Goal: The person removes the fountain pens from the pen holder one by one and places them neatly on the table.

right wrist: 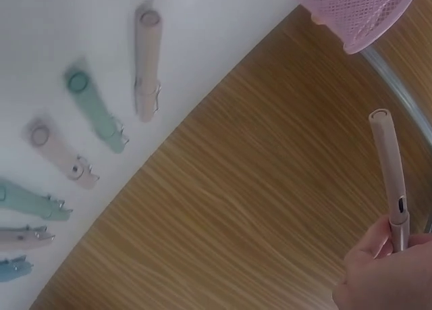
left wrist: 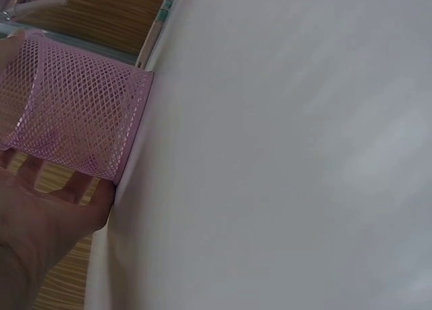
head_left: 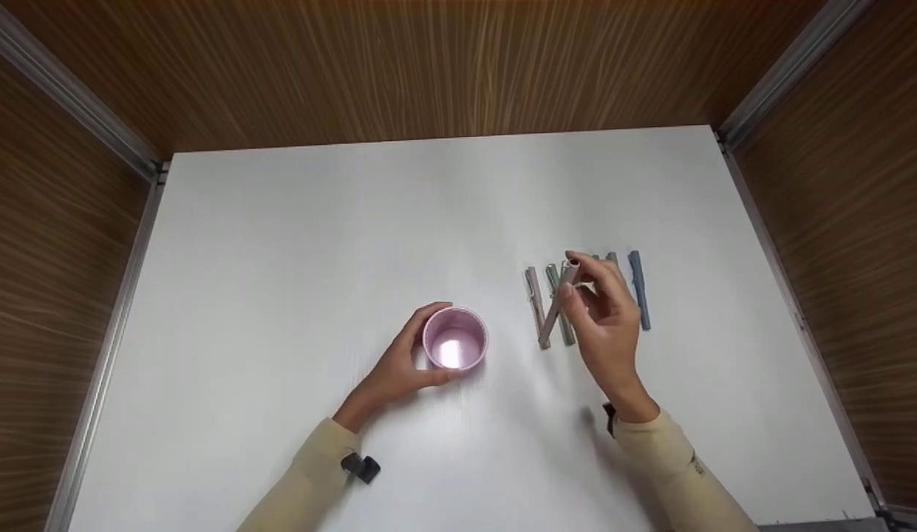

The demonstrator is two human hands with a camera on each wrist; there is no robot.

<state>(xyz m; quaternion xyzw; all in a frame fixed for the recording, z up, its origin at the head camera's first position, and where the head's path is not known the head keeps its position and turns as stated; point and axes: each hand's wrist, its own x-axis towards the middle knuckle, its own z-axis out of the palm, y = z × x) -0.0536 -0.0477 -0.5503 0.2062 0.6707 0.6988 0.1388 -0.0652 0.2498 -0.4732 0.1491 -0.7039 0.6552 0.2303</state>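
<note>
A pink mesh pen cup (head_left: 432, 340) stands upright on the white table. My left hand (head_left: 391, 373) grips it from the left side, thumb near the front and fingers round the back. Over the row of pens, my right hand (head_left: 612, 340) pinches a pale pink pen (right wrist: 388, 155) near one end, tilted and raised above the table. Partly behind this hand lie several pens, including a pale pink pen (head_left: 535, 292), a green pen (right wrist: 94, 111) and, at the right end, a blue pen (head_left: 641, 295). The hand hides parts of the middle pens in the head view.
The white table (head_left: 318, 222) is bordered by brown wood-grain panels (head_left: 428, 74) at the back and both sides. Metal rails (head_left: 111, 347) run along its side edges. A small black device (head_left: 360, 467) sits at the left sleeve's cuff.
</note>
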